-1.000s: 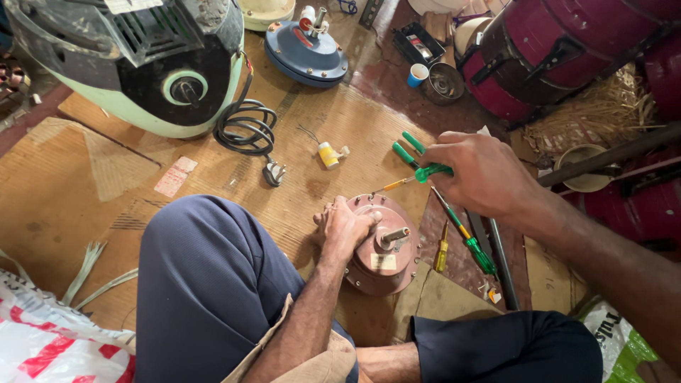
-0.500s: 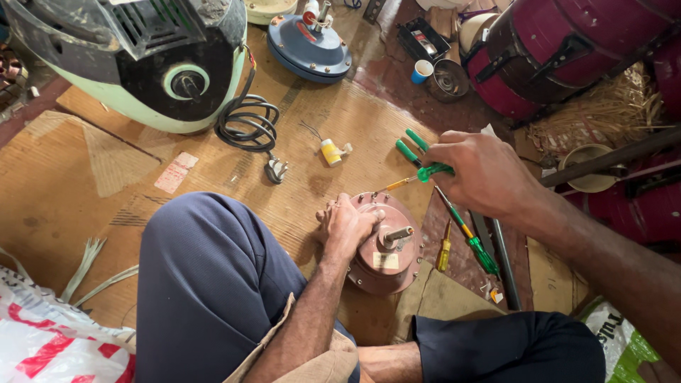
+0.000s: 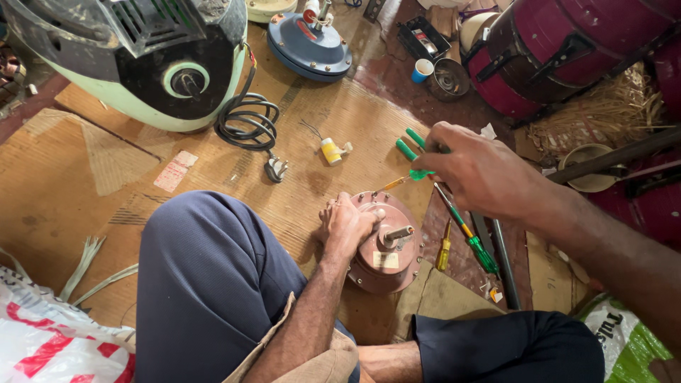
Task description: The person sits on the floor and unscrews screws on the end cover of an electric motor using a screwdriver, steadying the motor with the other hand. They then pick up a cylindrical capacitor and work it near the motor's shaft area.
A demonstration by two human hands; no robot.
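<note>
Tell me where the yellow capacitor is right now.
In the head view the yellow capacitor lies on the cardboard mat, just right of the black plug and above the left hand on the motor.

Left hand (image 3: 346,225) pressed down; right hand (image 3: 482,174) fingers curled.

Pinkish-brown motor (image 3: 386,245) at centre. Green-handled pliers (image 3: 411,152) above it; green & yellow screwdrivers (image 3: 468,237) to its right. Upper left: pale-green/black appliance (image 3: 142,64). Blue fan housing (image 3: 308,46) at top. Maroon drums (image 3: 567,50) upper right.
</note>
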